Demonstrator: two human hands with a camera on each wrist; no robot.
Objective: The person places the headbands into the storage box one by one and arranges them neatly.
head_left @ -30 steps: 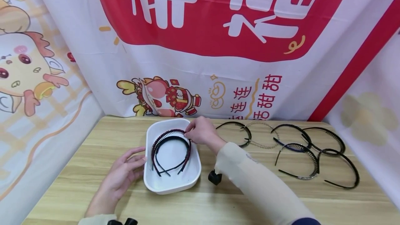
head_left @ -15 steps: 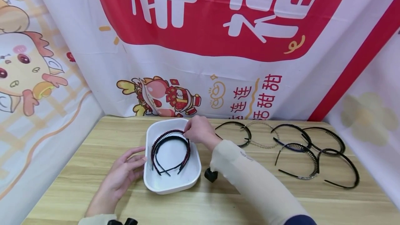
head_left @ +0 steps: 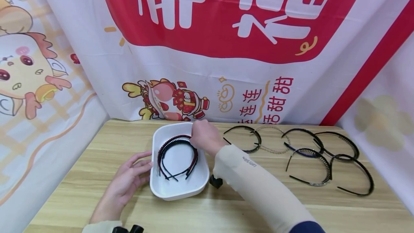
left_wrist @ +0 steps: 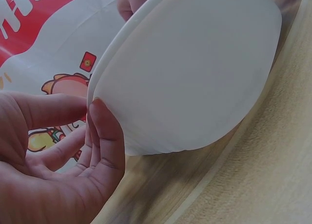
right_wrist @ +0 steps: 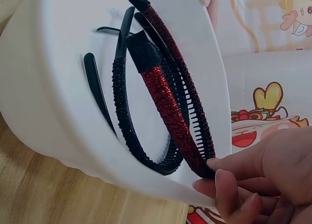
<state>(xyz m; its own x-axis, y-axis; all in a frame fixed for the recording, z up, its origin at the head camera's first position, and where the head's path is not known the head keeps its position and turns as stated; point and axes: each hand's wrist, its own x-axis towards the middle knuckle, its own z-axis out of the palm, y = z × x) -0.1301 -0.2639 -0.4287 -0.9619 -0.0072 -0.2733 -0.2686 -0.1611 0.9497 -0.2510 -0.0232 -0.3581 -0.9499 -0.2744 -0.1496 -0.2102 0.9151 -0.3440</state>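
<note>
A white tray (head_left: 158, 186) stands on the table, with black headbands (right_wrist: 127, 131) and a red glitter headband (right_wrist: 173, 121) inside it. My right hand (head_left: 206, 136) is at the tray's far right corner. Its thumb and finger pinch the curve of the red headband, as the right wrist view shows. The red headband lies over the black ones, and their open ends point toward me. At the tray's left side is my left hand (head_left: 130, 175). In the left wrist view its thumb and fingertips (left_wrist: 105, 121) hold the tray's rim and outer wall.
Several headbands lie on the right of the wooden table (head_left: 245, 208): a black toothed one (head_left: 247, 129), a thin clear beaded one (head_left: 275, 151), and more dark ones, including one near the right edge (head_left: 368, 175). Printed cloth (head_left: 220, 64) hangs behind.
The red headband has shifted slightly and now sits closer over the black headbands in the tray. My right wrist has turned and moved a little left. The left hand stays at the tray.
</note>
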